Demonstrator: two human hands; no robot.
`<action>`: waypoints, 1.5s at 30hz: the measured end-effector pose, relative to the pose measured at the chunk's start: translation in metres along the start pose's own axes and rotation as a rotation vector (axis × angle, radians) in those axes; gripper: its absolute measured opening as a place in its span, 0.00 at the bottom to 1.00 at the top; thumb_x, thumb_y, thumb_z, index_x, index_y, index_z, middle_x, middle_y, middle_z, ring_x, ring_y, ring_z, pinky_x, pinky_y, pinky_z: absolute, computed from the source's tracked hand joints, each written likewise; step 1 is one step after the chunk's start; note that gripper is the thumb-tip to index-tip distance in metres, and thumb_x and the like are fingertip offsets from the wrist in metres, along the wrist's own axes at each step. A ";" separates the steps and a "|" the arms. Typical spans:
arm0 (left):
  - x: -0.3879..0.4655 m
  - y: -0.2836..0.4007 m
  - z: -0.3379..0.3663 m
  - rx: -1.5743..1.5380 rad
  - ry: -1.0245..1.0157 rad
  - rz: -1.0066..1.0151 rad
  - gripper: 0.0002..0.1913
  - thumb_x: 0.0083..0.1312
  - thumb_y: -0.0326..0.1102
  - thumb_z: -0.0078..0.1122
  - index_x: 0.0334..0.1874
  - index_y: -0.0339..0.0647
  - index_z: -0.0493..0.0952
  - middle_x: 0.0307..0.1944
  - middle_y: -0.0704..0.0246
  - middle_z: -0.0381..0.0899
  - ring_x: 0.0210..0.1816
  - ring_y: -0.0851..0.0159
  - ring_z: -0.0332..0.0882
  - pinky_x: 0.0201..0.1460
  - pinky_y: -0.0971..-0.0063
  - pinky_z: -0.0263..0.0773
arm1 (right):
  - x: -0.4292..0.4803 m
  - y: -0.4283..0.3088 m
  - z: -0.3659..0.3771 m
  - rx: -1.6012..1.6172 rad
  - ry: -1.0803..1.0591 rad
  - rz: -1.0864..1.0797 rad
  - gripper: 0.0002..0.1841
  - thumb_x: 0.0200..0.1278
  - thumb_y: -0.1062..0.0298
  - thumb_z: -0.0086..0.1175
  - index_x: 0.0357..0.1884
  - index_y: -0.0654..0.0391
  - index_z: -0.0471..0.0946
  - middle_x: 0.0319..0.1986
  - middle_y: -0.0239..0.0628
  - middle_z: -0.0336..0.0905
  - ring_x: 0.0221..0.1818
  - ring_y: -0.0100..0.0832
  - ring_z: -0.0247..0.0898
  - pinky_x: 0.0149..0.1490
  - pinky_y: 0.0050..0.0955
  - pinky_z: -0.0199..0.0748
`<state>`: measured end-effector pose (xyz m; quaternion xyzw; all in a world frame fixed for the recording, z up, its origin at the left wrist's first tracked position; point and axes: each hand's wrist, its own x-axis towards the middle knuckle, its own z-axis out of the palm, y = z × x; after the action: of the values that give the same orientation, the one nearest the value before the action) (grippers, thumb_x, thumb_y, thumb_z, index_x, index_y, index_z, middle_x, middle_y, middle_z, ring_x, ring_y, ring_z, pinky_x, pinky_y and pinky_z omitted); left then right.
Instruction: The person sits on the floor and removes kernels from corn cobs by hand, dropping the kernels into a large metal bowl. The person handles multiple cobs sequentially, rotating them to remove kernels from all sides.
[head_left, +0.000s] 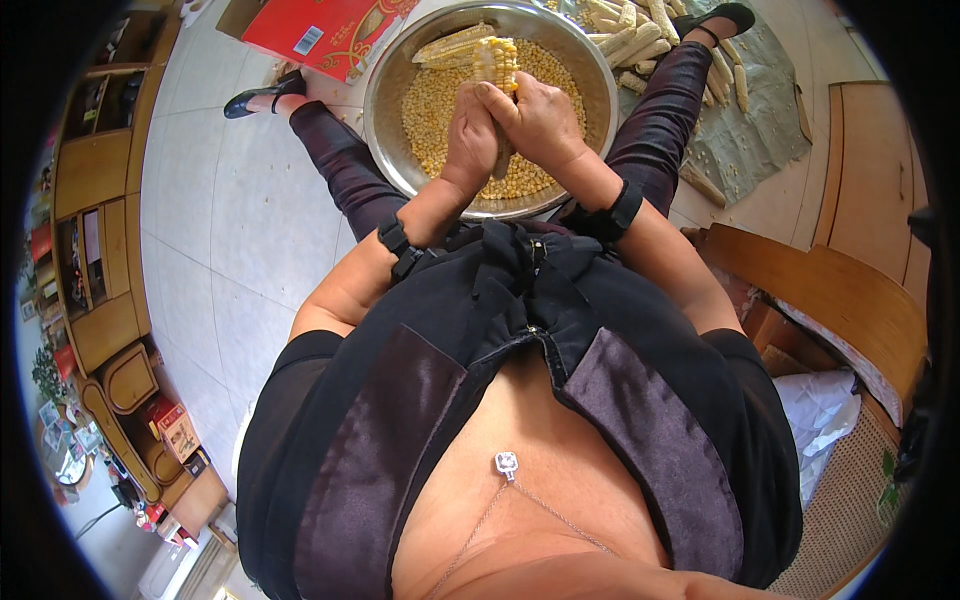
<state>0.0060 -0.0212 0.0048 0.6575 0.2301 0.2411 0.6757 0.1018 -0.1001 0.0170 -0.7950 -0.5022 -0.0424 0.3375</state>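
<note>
A large steel basin (379, 127) stands between my legs, its bottom covered with loose yellow corn kernels (431, 112). Over it both hands grip one upright corn cob (496, 63), partly stripped, with kernels still on its upper end. My left hand (471, 139) closes round the cob from the left, thumb near its middle. On the right, my right hand (541, 120) presses against the same cob, fingers bent. The lower end of a bare cob (500, 163) shows below the hands. More corn ears (454, 46) with kernels lie inside the basin at the upper left.
Bare cobs (637, 45) are heaped at the upper right on a grey-green sheet (757, 150) with scattered kernels. A red cardboard box (322, 34) lies at the upper left. A wooden chair (817, 277) stands at the right, wooden cabinets (94, 172) at the left.
</note>
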 end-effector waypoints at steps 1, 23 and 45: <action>0.001 -0.002 0.001 -0.023 0.016 -0.024 0.18 0.79 0.46 0.30 0.39 0.42 0.67 0.30 0.72 0.70 0.31 0.74 0.67 0.32 0.78 0.68 | -0.001 0.001 0.001 -0.058 0.013 -0.063 0.11 0.68 0.56 0.48 0.37 0.51 0.76 0.24 0.43 0.72 0.26 0.45 0.77 0.27 0.40 0.74; 0.005 -0.010 -0.001 0.044 0.076 -0.090 0.18 0.79 0.44 0.30 0.47 0.39 0.69 0.36 0.65 0.73 0.35 0.67 0.71 0.40 0.71 0.70 | -0.001 0.014 0.003 0.369 0.033 0.106 0.21 0.68 0.50 0.48 0.28 0.60 0.75 0.24 0.51 0.75 0.31 0.55 0.73 0.34 0.46 0.71; -0.001 0.006 -0.005 -0.180 0.045 -0.146 0.19 0.78 0.48 0.29 0.52 0.42 0.68 0.44 0.66 0.73 0.43 0.68 0.71 0.48 0.73 0.69 | -0.019 0.005 0.002 0.524 -0.062 0.204 0.19 0.67 0.52 0.52 0.27 0.59 0.75 0.24 0.46 0.78 0.29 0.47 0.76 0.34 0.42 0.72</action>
<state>0.0024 -0.0176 0.0110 0.5701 0.2698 0.2257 0.7424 0.0961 -0.1150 0.0054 -0.7279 -0.4235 0.1474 0.5187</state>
